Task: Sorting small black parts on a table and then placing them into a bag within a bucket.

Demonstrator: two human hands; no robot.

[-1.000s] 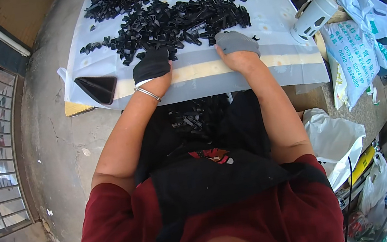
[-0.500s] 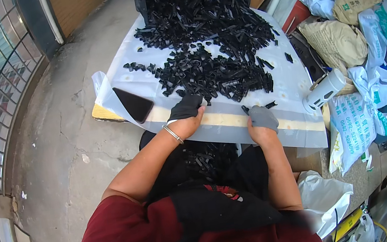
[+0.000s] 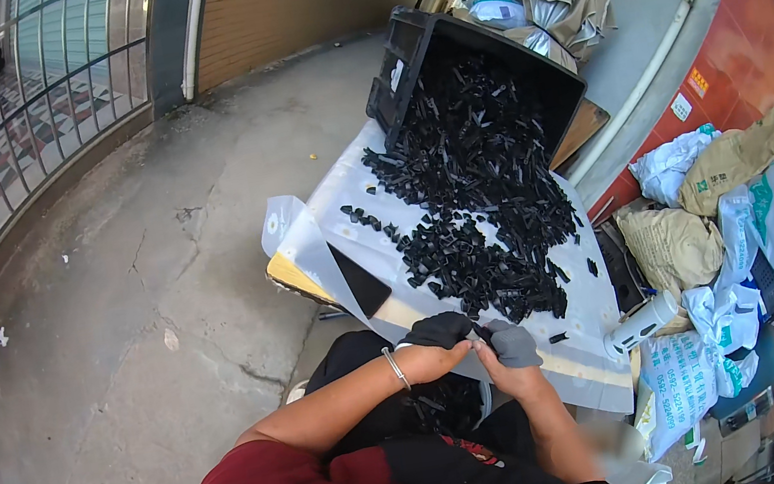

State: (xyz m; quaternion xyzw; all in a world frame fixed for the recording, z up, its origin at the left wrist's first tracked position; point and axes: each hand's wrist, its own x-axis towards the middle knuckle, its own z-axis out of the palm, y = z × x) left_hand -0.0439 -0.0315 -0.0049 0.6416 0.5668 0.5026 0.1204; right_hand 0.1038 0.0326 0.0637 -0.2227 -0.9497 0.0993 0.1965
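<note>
My left hand (image 3: 439, 343), in a black glove with bare fingertips and a metal bangle at the wrist, meets my right hand (image 3: 510, 349), in a grey glove. Both are closed, fingertips pressed together above the table's near edge. A dark bit seems to show between them, but gloves and fingers hide what they grip. Just beyond lies a heap of small black plastic pieces (image 3: 485, 252) on the white table cover (image 3: 393, 314). The heap spills from a tipped black crate (image 3: 553, 74). Below my hands, more black pieces (image 3: 448, 405) sit in a partly hidden container.
A dark phone (image 3: 361, 282) lies at the table's left, partly under the cover's turned-up edge. At the right edge stands a white cylinder with dark cut-outs (image 3: 641, 323). Stuffed sacks (image 3: 672, 252) crowd the right side. A barred metal fence (image 3: 40, 94) runs along the left.
My hands have come together from apart, my right hand moving left off the table edge. The view has swung, so more of the crate and floor shows.
</note>
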